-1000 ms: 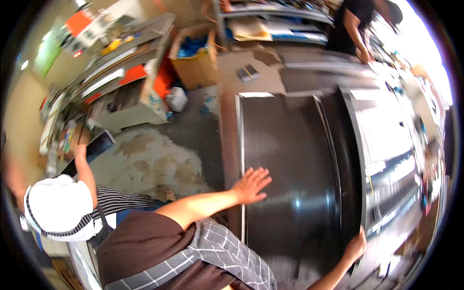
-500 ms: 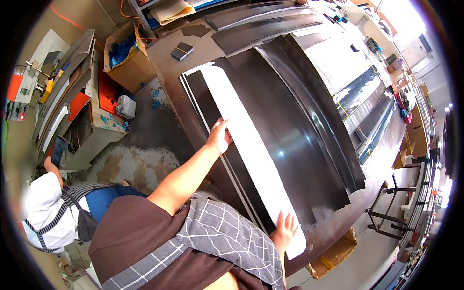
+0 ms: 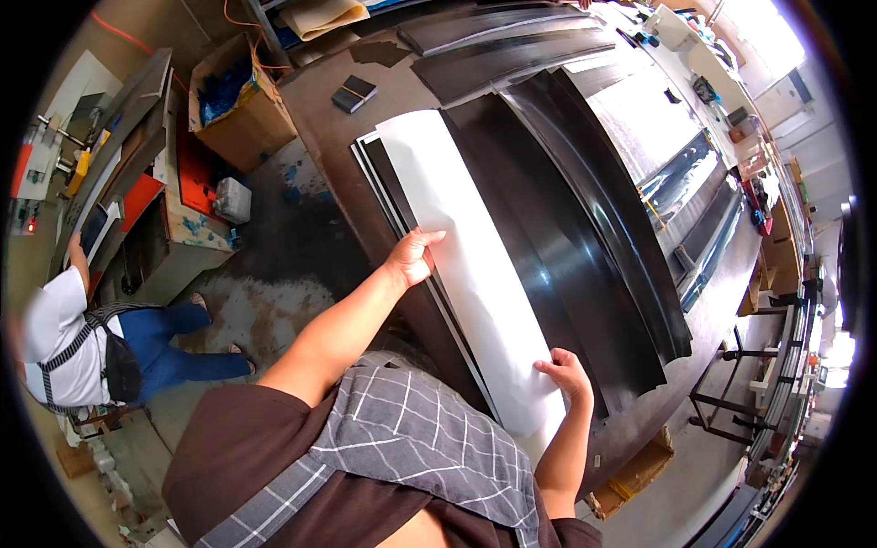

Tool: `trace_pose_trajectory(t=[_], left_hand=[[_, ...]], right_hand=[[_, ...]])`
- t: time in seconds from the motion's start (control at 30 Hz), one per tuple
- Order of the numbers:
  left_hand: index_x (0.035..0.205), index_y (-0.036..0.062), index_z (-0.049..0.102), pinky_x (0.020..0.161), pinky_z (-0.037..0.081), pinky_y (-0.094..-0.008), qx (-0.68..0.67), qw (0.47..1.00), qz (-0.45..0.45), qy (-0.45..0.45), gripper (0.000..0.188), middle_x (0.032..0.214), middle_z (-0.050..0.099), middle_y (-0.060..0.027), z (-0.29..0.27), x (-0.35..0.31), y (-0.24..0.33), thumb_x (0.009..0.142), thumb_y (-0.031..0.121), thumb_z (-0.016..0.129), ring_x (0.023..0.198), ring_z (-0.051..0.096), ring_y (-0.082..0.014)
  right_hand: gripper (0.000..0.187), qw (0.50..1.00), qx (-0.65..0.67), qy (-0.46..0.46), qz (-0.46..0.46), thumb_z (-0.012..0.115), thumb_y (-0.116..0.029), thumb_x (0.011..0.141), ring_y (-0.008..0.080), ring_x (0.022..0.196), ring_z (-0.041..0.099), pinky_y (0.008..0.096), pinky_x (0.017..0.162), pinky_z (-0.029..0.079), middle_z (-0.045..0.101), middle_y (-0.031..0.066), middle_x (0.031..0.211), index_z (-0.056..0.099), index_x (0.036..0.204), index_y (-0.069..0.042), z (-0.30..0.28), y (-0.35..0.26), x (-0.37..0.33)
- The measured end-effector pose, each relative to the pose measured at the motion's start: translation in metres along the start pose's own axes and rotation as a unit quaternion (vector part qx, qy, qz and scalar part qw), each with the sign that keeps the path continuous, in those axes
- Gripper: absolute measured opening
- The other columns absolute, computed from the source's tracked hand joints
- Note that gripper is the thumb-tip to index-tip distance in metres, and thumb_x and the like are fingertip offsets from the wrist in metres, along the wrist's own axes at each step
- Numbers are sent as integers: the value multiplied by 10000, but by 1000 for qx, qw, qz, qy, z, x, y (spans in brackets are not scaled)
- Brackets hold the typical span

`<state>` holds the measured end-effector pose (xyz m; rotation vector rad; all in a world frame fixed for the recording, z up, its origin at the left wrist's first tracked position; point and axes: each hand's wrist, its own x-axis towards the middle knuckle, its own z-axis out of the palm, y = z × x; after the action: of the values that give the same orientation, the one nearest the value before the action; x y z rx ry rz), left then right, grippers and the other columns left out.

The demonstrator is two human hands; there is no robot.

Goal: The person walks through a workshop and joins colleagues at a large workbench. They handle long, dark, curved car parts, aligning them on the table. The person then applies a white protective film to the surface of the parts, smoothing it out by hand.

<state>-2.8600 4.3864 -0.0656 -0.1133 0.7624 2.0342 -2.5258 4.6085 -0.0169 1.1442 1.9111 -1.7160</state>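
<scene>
A long white strip of sheet [image 3: 470, 265] lies slantwise in front of me, its surface slightly bowed. My left hand [image 3: 413, 258] grips its left edge, thumb on top and fingers curled underneath. On the opposite edge, closer to the strip's near end, my right hand [image 3: 568, 373] pinches it with the thumb over the top. Beneath and beside the strip are large glossy black sheets [image 3: 521, 219], overlapping one another. Thin white edges [image 3: 365, 183] of other sheets show along the left of the strip.
The dark worktable [image 3: 320, 128] carries a small black notebook [image 3: 353, 93] and film-covered dark pieces [image 3: 681, 178] at the right. A cardboard box [image 3: 242, 119] stands left of it, another box [image 3: 635, 475] below its near right edge. A co-worker [image 3: 78, 347] stands at a left-hand bench.
My right hand has shifted from the strip's near end to its right edge. The strip has widened in view and bows upward. The co-worker has moved farther from me.
</scene>
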Motion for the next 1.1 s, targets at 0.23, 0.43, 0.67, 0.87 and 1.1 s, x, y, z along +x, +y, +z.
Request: trace_pose_trajectory(t=[0.23,0.43,0.67,0.87,1.1], left_hand=[[1041,48,619,1006,368,-465,794,500,302,170,388,1232,548,-124,-12,-14,6,776,322,694,1206,463,-313],[1247,66,473,1114,247,-494,833,471,273,97,546,1362,437,-139,-32,-1,8,803,306,681,1346,334,-309],[1422,54,292,1123,259,-444,805,519,279,68,725,1451,323,-169,-39,0,15,821,238,654,1348,319,-336],[1419,55,303,1122,265,-429,833,479,263,83,732,1486,270,-170,-43,3,15,809,229,671,1353,310,-324],[1421,49,309,1111,266,-425,848,468,237,83,753,1492,274,-169,-43,2,26,810,313,662,1341,330,-328]], right_hand=[[136,999,23,13,-36,701,-54,798,75,655,527,251,598,429,597,-17,762,596,881,-30,-7,0,14],[253,997,30,18,-62,729,-19,744,117,732,610,267,673,484,641,31,826,615,970,-4,-7,0,17],[386,998,0,13,-55,744,-32,734,119,786,606,265,705,482,645,37,893,592,1086,16,4,-10,32],[420,998,-8,41,-42,750,-46,734,124,771,609,277,700,485,647,48,888,590,1118,14,11,-6,39],[390,998,-52,39,-27,733,-31,737,132,757,619,283,685,490,653,55,872,599,1100,11,9,-10,45]])
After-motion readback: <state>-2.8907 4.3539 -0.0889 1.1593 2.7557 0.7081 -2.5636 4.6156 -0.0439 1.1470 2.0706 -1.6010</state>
